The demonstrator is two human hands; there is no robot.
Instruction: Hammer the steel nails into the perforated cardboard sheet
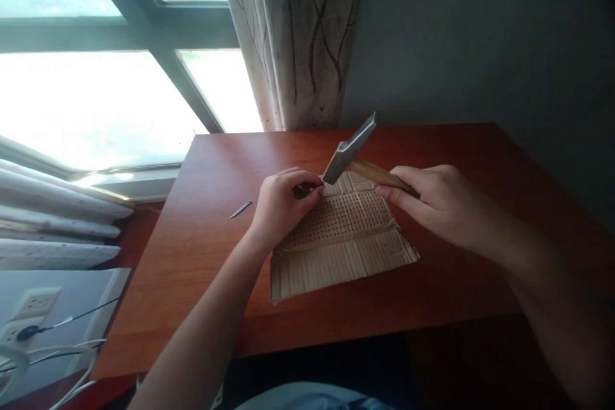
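A sheet of corrugated cardboard (343, 269) lies on the wooden table, its middle band covered in rows of small holes. Over its upper left part, my left hand (288, 198) is closed in a pinch, thumb and forefinger together; whatever they hold is too small to make out. My right hand (427, 195) grips the wooden handle of a hammer (350, 148). The hammer's metal head is tilted, its lower face right at my left fingertips. Left of my left hand, a few loose metal nails (241, 209) lie close together on the table.
The reddish-brown table (202, 307) reaches to a grey wall. A bright window (86, 109) and a patterned curtain (307, 32) stand behind and to the left. At the lower left, a wall socket (36, 304) has a plug and several cables.
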